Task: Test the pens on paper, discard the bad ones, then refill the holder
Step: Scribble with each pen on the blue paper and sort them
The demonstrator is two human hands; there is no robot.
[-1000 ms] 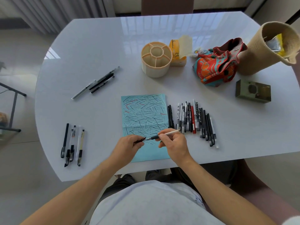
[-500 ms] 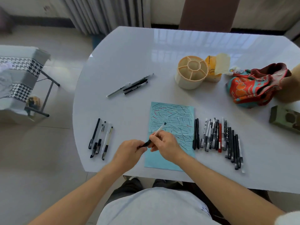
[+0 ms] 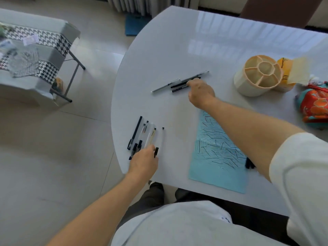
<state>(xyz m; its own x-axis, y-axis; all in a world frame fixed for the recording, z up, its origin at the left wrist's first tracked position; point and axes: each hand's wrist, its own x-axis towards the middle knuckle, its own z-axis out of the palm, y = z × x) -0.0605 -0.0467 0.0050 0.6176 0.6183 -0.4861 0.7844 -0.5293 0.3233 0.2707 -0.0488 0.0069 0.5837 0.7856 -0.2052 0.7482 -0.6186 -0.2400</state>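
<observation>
Take the blue scribbled paper (image 3: 218, 157) as your landmark. Well to its left, at the worktop (image 3: 159, 50) edge, lies a near group of pens (image 3: 140, 137): slim plastic sticks, some black, some clear-barrelled, roughly parallel. Your left hand (image 3: 143, 162) rests at their near ends with its fingers curled down over them; whether it pinches one or only touches them cannot be told, as the fingertips are hidden. A clear pen (image 3: 162, 139) with a black cap lies just right of that group, apart from the others.

Beyond the paper's far-left corner sits a second small cluster (image 3: 179, 82), one long pale pen and two black ones. Your right hand (image 3: 200, 91) covers their right ends, knuckles up and fingers bent onto the black pens; a pinch is likely but not shown.

Expect these pens to be light, stiff and smooth, so they will probably roll on the glossy worktop. Take each near mid-barrel or at the ribbed grip, not by the cap, which may pull off.

Far right of the paper stands the holder (image 3: 257, 77), a cream round tub split into wedge compartments around a centre well, with rigid walls and no pens in it.
</observation>
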